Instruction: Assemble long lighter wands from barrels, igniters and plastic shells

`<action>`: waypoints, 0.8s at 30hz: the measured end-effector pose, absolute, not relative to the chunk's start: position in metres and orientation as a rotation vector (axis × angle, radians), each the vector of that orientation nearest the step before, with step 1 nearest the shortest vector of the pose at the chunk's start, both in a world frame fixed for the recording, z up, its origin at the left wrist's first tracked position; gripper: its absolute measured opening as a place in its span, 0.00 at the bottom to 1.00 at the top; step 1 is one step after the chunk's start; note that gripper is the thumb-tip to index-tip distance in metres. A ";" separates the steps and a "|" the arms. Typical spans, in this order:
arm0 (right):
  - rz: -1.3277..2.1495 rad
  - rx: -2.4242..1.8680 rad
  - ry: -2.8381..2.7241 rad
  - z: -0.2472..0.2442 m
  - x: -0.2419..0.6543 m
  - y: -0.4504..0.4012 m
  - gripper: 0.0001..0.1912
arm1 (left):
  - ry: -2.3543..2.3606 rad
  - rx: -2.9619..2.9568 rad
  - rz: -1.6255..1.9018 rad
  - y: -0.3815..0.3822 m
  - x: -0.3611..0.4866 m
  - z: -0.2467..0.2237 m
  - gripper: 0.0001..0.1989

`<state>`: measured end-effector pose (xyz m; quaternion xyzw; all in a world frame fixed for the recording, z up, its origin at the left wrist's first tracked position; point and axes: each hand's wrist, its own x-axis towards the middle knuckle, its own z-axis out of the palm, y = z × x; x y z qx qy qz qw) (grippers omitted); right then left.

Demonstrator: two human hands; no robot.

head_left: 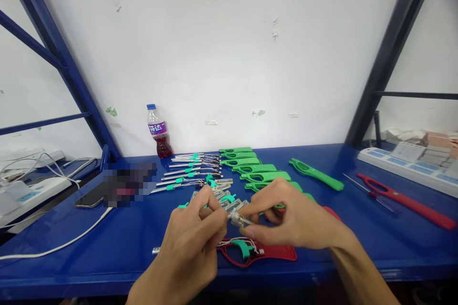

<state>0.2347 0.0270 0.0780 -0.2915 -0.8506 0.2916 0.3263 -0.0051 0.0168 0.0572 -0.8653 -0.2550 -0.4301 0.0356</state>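
My right hand [293, 214] pinches a small clear plastic lighter fuel tank [239, 219] between thumb and fingers. Close against its left end, my left hand [193, 233] is closed, and what its fingertips grip is hidden. Below both hands lies a red lighter casing half [277, 251], with a teal trigger [244, 249] and thin white wires on it. More clear tanks [232, 204] and teal triggers lie just behind my fingers. A metal tube end [156, 250] shows left of my left hand.
Several metal tubes with teal parts and wires [189, 170] lie behind, beside a row of green casings [263, 168]. A drink bottle [157, 131] stands by the wall. A phone [92, 195] and cable are left; a screwdriver [372, 194], red casing [408, 200] and power strip [408, 171] right.
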 end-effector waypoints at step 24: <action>0.762 -0.806 -2.063 0.078 0.228 0.027 0.09 | -0.796 -2.314 -1.482 0.014 0.006 0.053 0.15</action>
